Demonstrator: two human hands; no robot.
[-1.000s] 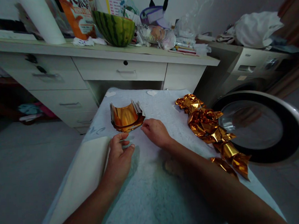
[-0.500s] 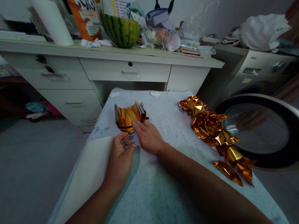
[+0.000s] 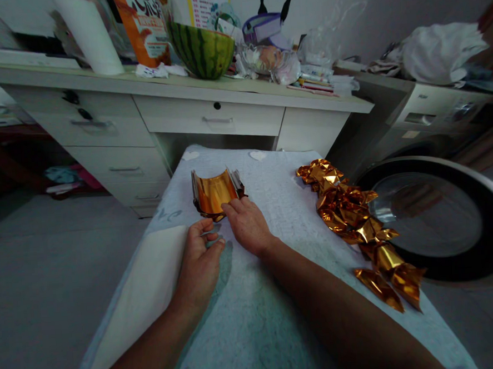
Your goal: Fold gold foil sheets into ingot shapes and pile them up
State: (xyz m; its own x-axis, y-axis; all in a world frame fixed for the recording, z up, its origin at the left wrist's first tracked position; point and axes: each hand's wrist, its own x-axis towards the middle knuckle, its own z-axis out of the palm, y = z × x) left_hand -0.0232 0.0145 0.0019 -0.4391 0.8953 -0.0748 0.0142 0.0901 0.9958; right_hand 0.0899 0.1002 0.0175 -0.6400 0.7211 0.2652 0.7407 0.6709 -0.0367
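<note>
A curved stack of shiny gold foil (image 3: pixel 214 193) with upturned side edges lies on the cloth-covered table (image 3: pixel 274 294). At its near right corner, my right hand (image 3: pixel 248 224) rests with fingers extended against the foil. My left hand (image 3: pixel 203 259) is just below the near edge, its thumb and fingers curled but apart, with nothing visible between them. To the right, crumpled gold foil pieces (image 3: pixel 343 206) run in a long line down the cloth.
A white sheet (image 3: pixel 153 290) lies along the left side of the table. Behind stands a white desk (image 3: pixel 209 114) holding a cut watermelon (image 3: pixel 205 50), an orange bag (image 3: pixel 145 32) and clutter. At right, a washing machine's round door (image 3: pixel 436 217) hangs open beside the table.
The view has shifted slightly. The foil's surface looks smoother and more evenly curved, and my right hand's fingers have drawn back a little toward its near edge. My left hand stays nearly the same.
</note>
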